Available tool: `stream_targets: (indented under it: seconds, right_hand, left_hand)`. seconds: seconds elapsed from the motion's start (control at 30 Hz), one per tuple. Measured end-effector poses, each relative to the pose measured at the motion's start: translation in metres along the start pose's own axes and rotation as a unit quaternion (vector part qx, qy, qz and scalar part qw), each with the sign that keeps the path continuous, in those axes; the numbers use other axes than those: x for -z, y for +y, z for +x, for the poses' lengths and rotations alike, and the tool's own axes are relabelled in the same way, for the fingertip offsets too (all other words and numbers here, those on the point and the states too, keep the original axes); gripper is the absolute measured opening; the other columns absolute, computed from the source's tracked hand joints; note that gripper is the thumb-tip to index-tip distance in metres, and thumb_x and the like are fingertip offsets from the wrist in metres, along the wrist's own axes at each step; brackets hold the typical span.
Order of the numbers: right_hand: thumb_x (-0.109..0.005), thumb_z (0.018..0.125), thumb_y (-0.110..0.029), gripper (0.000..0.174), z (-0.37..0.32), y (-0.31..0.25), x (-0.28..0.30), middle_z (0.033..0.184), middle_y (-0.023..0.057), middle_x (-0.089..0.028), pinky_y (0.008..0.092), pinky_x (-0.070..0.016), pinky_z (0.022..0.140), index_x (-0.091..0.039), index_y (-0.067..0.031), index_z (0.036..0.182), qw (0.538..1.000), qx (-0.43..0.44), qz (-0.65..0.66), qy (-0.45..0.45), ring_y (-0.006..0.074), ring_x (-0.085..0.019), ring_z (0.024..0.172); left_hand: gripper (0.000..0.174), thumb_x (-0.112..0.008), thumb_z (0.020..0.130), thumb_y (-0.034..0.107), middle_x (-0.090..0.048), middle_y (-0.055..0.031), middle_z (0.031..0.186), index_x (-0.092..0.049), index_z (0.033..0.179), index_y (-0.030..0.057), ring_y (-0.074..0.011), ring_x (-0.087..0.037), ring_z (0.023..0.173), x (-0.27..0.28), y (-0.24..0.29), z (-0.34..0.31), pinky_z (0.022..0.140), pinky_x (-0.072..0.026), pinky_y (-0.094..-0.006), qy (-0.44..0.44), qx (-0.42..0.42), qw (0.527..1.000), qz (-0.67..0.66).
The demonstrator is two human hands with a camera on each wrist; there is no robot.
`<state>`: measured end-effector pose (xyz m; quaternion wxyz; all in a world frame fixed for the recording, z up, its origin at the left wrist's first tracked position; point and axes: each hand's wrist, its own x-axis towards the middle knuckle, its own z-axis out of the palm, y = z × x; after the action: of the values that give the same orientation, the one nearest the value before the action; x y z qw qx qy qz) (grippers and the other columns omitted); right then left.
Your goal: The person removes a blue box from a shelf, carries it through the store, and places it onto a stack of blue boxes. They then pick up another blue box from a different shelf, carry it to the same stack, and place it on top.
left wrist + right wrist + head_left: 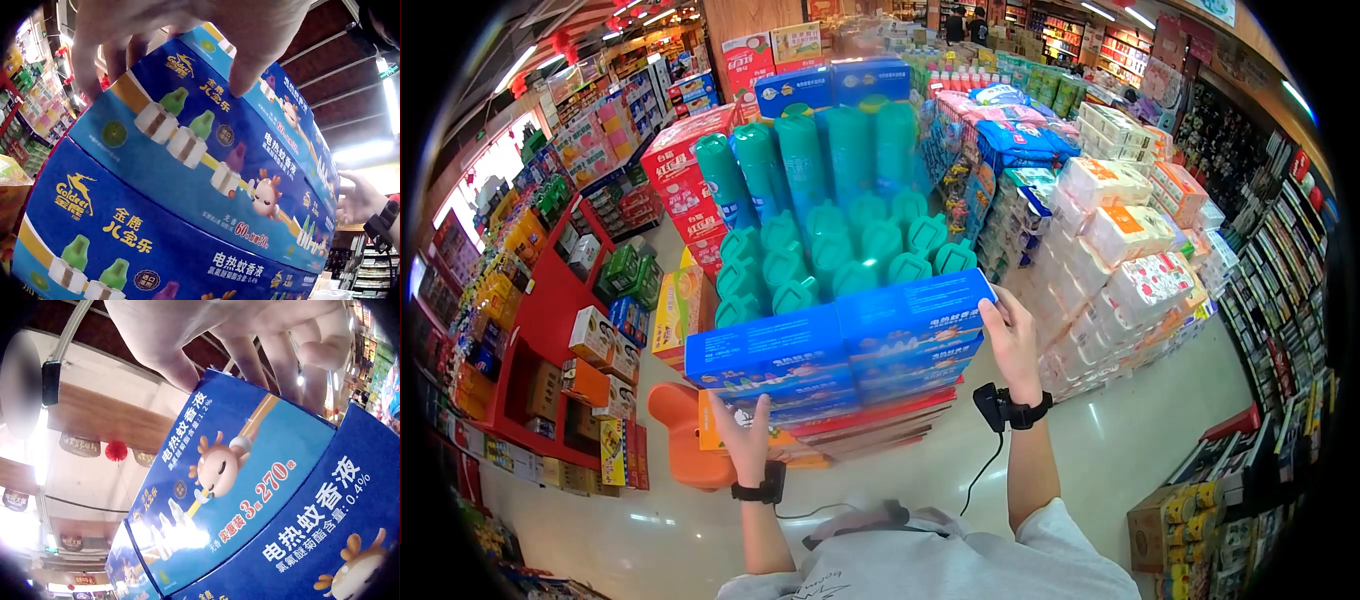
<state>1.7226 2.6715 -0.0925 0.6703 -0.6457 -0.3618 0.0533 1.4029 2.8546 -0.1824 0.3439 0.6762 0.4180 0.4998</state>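
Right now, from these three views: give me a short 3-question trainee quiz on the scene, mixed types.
1. True or false: the left hand touches the stacked blue cardboard boxes.
2. What stands directly behind the boxes? A) teal plastic spray cans B) glass jars C) bananas
3. Fill in: in the head view, the right hand sits at the stack's upper ____ corner.
Key: 1 true; 2 A; 3 right.
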Motion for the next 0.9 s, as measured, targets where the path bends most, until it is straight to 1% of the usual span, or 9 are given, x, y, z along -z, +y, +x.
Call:
stream_targets:
  seconds: [0.1, 0.2, 0.4, 0.5, 0.6, 0.7, 0.73, 0.83, 0.9]
  right_hand:
    - [-0.062, 0.091, -0.027, 0.041, -0.001, 0.000, 0.000, 0.100, 0.0157, -0.068, 0.0319, -0.0483, 0.084, -0.059, 0.0052, 0.117, 1.000, 0.002, -0.002, -0.001, 0.0197, -0.063, 0.096]
    - [-0.062, 0.090, -0.027, 0.042, -0.001, -0.001, 0.002, 0.102, 0.0159, -0.068, 0.0323, -0.0483, 0.084, -0.059, 0.0048, 0.118, 1.000, 0.004, -0.018, -0.001, 0.0197, -0.063, 0.097]
    - [-0.064, 0.089, -0.026, 0.042, -0.001, -0.002, 0.006, 0.104, 0.0154, -0.067, 0.0317, -0.0488, 0.083, -0.059, 0.0046, 0.118, 1.000, 0.004, -0.016, -0.002, 0.0193, -0.063, 0.097]
    - [-0.066, 0.088, -0.024, 0.042, -0.002, -0.008, 0.006, 0.105, 0.0149, -0.067, 0.0307, -0.0491, 0.082, -0.059, 0.0044, 0.118, 1.000, 0.010, -0.025, -0.008, 0.0185, -0.063, 0.095]
    - [-0.067, 0.087, -0.023, 0.042, -0.002, -0.007, 0.006, 0.105, 0.0143, -0.067, 0.0307, -0.0488, 0.082, -0.058, 0.0037, 0.118, 1.000, 0.018, -0.024, -0.007, 0.0181, -0.062, 0.093]
    - [-0.068, 0.085, -0.021, 0.042, -0.003, 0.007, 0.007, 0.104, 0.0124, -0.065, 0.0310, -0.0477, 0.080, -0.058, 0.0017, 0.118, 0.999, 0.032, -0.017, 0.017, 0.0183, -0.061, 0.092]
    - [-0.069, 0.084, -0.021, 0.042, -0.003, 0.011, 0.006, 0.104, 0.0115, -0.065, 0.0311, -0.0472, 0.079, -0.058, 0.0009, 0.118, 0.999, 0.039, -0.014, 0.028, 0.0184, -0.060, 0.092]
    - [-0.071, 0.081, -0.017, 0.039, -0.014, -0.012, 0.006, 0.101, 0.0095, -0.062, 0.0314, -0.0449, 0.075, -0.059, -0.0022, 0.114, 0.983, 0.063, -0.142, 0.102, 0.0190, -0.058, 0.092]
    - [-0.072, 0.078, -0.014, 0.037, -0.023, -0.037, 0.003, 0.100, 0.0088, -0.060, 0.0316, -0.0434, 0.073, -0.060, -0.0038, 0.112, 0.969, 0.097, -0.188, 0.125, 0.0192, -0.057, 0.092]
  left_hand:
    - [0.080, -0.073, 0.083, 0.015, -0.044, -0.0203, 0.137, -0.026, 0.144, -0.0073, -0.0260, -0.046, 0.121, -0.001, 0.002, -0.001, 0.102, -0.0364, -0.0383, 0.003, 0.000, 1.000, -0.007]
    - [0.082, -0.073, 0.084, 0.016, -0.042, -0.0197, 0.139, -0.023, 0.145, -0.0070, -0.0252, -0.045, 0.122, -0.003, 0.004, -0.001, 0.104, -0.0348, -0.0379, 0.001, 0.001, 0.999, -0.047]
    - [0.083, -0.073, 0.084, 0.016, -0.039, -0.0201, 0.141, -0.022, 0.146, -0.0055, -0.0246, -0.042, 0.125, -0.003, 0.005, 0.001, 0.107, -0.0310, -0.0379, -0.005, 0.012, 0.999, -0.053]
    - [0.086, -0.074, 0.082, 0.016, -0.036, -0.0203, 0.144, -0.021, 0.146, -0.0046, -0.0251, -0.040, 0.128, -0.003, 0.003, 0.001, 0.108, -0.0301, -0.0387, 0.002, 0.036, 0.999, -0.030]
    - [0.089, -0.076, 0.080, 0.014, -0.033, -0.0204, 0.146, -0.020, 0.147, -0.0041, -0.0268, -0.037, 0.132, -0.001, 0.012, 0.001, 0.110, -0.0283, -0.0402, -0.022, 0.019, 0.994, -0.102]
    - [0.091, -0.076, 0.078, 0.011, -0.032, -0.0197, 0.147, -0.019, 0.147, -0.0033, -0.0277, -0.033, 0.135, 0.002, -0.007, 0.003, 0.111, -0.0269, -0.0419, 0.004, 0.013, 0.999, -0.046]
    - [0.091, -0.077, 0.077, 0.010, -0.032, -0.0196, 0.147, -0.019, 0.147, -0.0032, -0.0279, -0.033, 0.135, 0.003, -0.010, 0.002, 0.111, -0.0265, -0.0423, 0.002, 0.010, 0.999, -0.052]
    - [0.094, -0.078, 0.075, 0.008, -0.032, -0.0193, 0.146, -0.018, 0.147, -0.0028, -0.0280, -0.032, 0.136, 0.008, -0.008, 0.006, 0.112, -0.0263, -0.0429, -0.011, 0.002, 0.997, -0.075]
    - [0.097, -0.079, 0.073, 0.006, -0.032, -0.0192, 0.146, -0.018, 0.147, -0.0027, -0.0277, -0.033, 0.135, 0.013, -0.014, 0.010, 0.111, -0.0272, -0.0424, -0.027, 0.001, 0.995, -0.096]
